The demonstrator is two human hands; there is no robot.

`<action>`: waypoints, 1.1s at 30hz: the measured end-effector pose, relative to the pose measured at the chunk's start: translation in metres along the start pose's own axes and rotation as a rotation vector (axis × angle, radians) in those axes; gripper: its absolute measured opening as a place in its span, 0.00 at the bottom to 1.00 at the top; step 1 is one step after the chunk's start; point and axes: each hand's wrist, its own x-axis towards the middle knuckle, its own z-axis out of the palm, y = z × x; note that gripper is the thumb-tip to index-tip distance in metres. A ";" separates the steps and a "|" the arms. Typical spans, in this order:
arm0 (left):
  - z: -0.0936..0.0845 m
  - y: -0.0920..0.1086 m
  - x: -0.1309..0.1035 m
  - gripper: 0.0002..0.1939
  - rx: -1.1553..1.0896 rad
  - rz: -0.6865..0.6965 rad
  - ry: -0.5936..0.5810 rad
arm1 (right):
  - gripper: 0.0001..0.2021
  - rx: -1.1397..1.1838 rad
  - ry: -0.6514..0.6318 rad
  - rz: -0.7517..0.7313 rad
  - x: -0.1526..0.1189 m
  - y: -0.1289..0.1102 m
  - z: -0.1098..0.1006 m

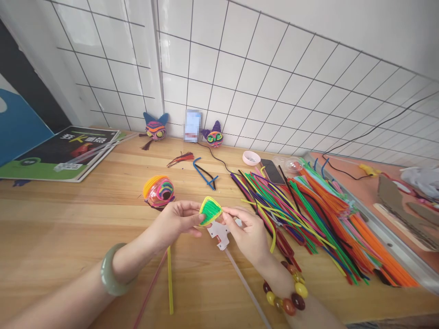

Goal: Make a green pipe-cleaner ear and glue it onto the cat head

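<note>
A small green piece with a yellow edge [210,211] is held up between both hands. My left hand [181,219] pinches its left side between thumb and fingers. The fingertips of my right hand [242,226] close on its right corner. Under the hands lies a white piece [220,234] on the table, with a pale stick [245,283] running from it toward the front edge. Just behind my left hand sits a round ornament [158,190] wrapped in orange, pink and blue. A yellow strip [170,283] and a pink strip [151,290] lie below my left wrist.
Many coloured pipe cleaners [308,219] spread over the right side. Two cat-like heads [156,128] [214,135] and a phone [192,125] stand by the wall. Bent blue and black pieces [205,175], a pink bowl [251,158] and a magazine [68,151] lie farther back.
</note>
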 end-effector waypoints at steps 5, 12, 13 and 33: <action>0.001 0.004 -0.001 0.13 -0.024 -0.005 0.043 | 0.09 -0.055 0.001 -0.105 -0.001 0.002 0.001; 0.000 0.004 0.000 0.11 -0.076 -0.006 0.074 | 0.10 -0.116 -0.017 -0.184 -0.003 0.006 0.002; 0.000 0.004 0.000 0.11 -0.078 -0.008 0.079 | 0.10 -0.126 -0.017 -0.196 -0.003 0.006 0.003; 0.002 0.005 0.001 0.09 -0.121 -0.013 0.124 | 0.11 -0.149 -0.064 -0.204 -0.006 0.009 0.004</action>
